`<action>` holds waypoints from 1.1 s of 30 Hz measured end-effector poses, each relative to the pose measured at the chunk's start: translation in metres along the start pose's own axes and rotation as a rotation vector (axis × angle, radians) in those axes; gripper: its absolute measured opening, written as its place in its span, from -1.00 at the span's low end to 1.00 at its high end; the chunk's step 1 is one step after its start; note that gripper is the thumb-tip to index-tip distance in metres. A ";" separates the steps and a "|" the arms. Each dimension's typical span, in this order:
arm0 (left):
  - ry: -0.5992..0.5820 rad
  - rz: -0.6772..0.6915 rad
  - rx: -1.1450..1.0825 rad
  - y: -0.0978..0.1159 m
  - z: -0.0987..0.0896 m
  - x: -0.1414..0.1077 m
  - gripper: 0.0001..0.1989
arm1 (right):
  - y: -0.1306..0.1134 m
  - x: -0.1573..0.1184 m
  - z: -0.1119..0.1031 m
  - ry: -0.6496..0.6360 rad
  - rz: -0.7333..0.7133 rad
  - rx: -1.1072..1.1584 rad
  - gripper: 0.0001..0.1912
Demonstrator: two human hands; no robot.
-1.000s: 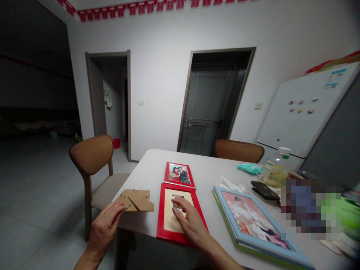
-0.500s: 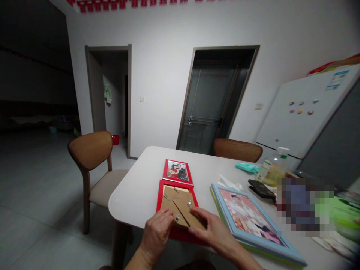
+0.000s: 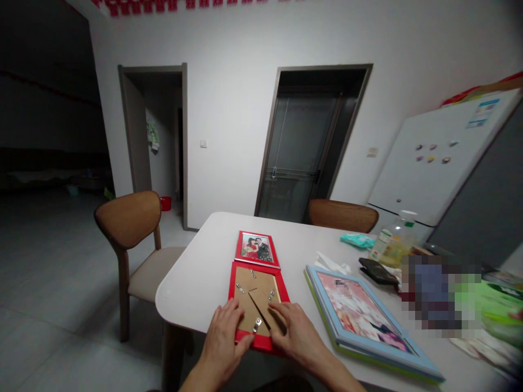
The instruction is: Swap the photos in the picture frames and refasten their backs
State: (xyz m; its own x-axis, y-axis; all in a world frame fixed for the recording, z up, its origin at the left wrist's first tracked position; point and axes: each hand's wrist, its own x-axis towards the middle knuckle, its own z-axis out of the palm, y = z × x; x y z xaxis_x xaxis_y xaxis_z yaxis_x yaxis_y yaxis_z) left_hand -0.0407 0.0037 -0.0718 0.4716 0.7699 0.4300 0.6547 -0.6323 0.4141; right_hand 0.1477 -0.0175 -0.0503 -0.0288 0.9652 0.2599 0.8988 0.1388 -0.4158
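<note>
A red picture frame [image 3: 267,342] lies back side up near the table's front edge. Its brown backing board [image 3: 249,283] sits in the opening, with several metal clips around it and a dark diagonal slit across it. A pale strip shows along the board's upper right side. My left hand [image 3: 223,335] grips the frame's lower left side, thumb on the front edge. My right hand [image 3: 296,329] holds the lower right side, fingertips curled over the rim by the board. Just beyond it, touching or nearly so, is another red frame with a couple's photo [image 3: 257,247].
To the right, a light blue photo frame [image 3: 363,316] rests on a green-edged one. Farther right are a black wallet-like item [image 3: 378,271], a clear bottle [image 3: 394,239], a teal packet [image 3: 357,240] and white tissue [image 3: 330,262]. Wooden chairs [image 3: 128,220] stand around the white table [image 3: 192,272].
The backing board, askew toward the lower right before, now lies straighter inside the red frame. My hands have shifted from the board to the frame's two sides.
</note>
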 end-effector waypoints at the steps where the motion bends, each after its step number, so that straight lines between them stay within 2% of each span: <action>1: -0.029 -0.005 0.008 0.000 -0.001 0.000 -0.62 | 0.000 -0.001 -0.001 -0.001 0.015 -0.016 -0.56; 6: -0.142 0.029 -0.005 0.001 -0.002 0.000 -0.51 | -0.001 -0.001 0.000 -0.009 0.062 -0.091 -0.60; 10: -0.160 0.039 -0.042 0.002 -0.002 -0.001 -0.57 | 0.000 0.002 0.003 -0.004 0.031 -0.131 -0.63; 16: -0.140 0.030 -0.041 0.008 -0.006 -0.002 -0.70 | -0.006 -0.004 0.005 -0.018 -0.187 -0.116 -0.73; 19: -0.125 0.031 -0.027 0.008 -0.005 -0.002 -0.64 | -0.014 -0.008 0.001 -0.094 -0.295 -0.100 -0.74; 24: -0.123 0.010 -0.009 0.008 -0.004 -0.001 -0.58 | -0.022 -0.013 -0.011 -0.172 -0.389 -0.057 -0.76; 30: -0.116 -0.010 -0.033 0.011 -0.008 0.000 -0.57 | -0.011 -0.013 -0.009 -0.145 -0.399 -0.034 -0.71; 33: -0.127 -0.023 -0.035 0.012 -0.010 0.001 -0.60 | 0.003 0.000 -0.003 -0.024 -0.257 -0.073 -0.64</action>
State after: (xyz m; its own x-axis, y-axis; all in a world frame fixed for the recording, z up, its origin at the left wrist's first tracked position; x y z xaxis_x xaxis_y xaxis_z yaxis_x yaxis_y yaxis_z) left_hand -0.0379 -0.0043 -0.0582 0.5293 0.7876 0.3156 0.6463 -0.6152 0.4514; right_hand 0.1517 -0.0181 -0.0487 -0.2699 0.9053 0.3279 0.8899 0.3646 -0.2741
